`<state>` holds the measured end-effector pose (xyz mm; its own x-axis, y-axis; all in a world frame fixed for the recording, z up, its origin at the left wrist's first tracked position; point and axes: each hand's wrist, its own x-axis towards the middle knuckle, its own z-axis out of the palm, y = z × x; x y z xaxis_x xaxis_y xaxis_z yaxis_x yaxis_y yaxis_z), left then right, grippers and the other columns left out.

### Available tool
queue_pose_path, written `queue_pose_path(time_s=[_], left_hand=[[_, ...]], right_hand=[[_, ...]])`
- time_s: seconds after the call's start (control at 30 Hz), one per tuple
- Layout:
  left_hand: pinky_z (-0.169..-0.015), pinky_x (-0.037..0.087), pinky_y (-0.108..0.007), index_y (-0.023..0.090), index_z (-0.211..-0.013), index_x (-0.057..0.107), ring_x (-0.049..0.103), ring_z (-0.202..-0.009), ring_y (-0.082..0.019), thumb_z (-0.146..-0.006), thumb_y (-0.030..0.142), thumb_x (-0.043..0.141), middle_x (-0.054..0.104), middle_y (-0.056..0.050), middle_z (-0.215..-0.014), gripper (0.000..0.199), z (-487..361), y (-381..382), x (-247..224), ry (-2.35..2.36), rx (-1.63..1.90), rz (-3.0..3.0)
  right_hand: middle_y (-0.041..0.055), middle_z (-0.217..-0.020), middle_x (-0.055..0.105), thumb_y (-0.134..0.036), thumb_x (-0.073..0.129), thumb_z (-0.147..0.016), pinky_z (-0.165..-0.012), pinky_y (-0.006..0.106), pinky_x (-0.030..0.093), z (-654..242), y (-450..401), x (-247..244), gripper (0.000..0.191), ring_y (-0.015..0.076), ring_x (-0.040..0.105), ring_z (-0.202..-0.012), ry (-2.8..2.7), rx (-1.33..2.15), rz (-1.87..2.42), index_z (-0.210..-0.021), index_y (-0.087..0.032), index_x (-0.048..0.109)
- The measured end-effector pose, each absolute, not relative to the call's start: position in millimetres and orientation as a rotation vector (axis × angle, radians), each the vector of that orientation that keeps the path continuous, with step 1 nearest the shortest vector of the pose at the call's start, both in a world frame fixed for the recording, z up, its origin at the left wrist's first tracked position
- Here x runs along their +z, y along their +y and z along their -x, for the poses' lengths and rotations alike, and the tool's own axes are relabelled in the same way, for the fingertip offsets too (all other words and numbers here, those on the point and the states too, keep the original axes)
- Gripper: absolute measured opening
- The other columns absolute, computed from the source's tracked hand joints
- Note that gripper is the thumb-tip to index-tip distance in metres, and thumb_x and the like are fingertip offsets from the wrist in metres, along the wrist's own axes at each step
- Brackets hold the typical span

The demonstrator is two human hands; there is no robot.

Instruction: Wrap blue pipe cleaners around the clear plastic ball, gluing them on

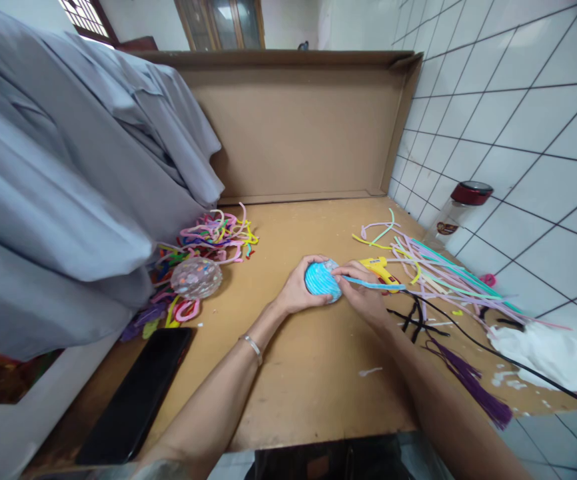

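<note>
Here, the blue-wrapped ball [320, 280] sits in the half-curled left hand [294, 289], thumb and fingers clasped around its sides, while the right hand [363, 297] has its fingertips pinched together on the blue strip [376, 285] at the ball's right side. Both forearms reach forward from the near edge of the table [288, 387] and converge on the ball, with the yellow glue gun [379, 265] just beyond the right hand.
</note>
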<state>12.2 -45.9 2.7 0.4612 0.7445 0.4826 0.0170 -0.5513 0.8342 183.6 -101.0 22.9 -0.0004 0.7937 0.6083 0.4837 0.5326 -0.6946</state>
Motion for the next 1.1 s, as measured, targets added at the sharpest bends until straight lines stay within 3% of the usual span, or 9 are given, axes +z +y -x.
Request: queue_pose_path(time_s=[0.83,1.1], left_hand=[[-0.103,0.041,-0.046,0.021,-0.107,0.051,0.055,-0.119,-0.027,-0.055,0.028,0.084,0.057,-0.011,-0.125,0.062,-11.5,-39.7,-3.3,0.522,1.194,-1.930],[-0.102,0.042,-0.044,0.022,-0.105,0.044,0.054,-0.119,-0.026,-0.054,0.025,0.082,0.056,-0.011,-0.125,0.063,-12.3,-43.2,-3.5,0.570,1.196,-1.903]], right_hand=[[0.0032,-0.083,0.065,-0.025,0.054,-0.086,-0.075,0.030,0.049,-184.9,-100.4,20.4,0.016,0.0172,0.061,-0.082,-1.693,0.315,1.094,-0.085,-0.022,0.069],[0.0036,-0.083,0.065,-0.026,0.056,-0.085,-0.073,0.030,0.049,-185.0,-98.2,18.5,0.014,0.0172,0.062,-0.081,-1.659,0.367,1.081,-0.084,-0.022,0.069]])
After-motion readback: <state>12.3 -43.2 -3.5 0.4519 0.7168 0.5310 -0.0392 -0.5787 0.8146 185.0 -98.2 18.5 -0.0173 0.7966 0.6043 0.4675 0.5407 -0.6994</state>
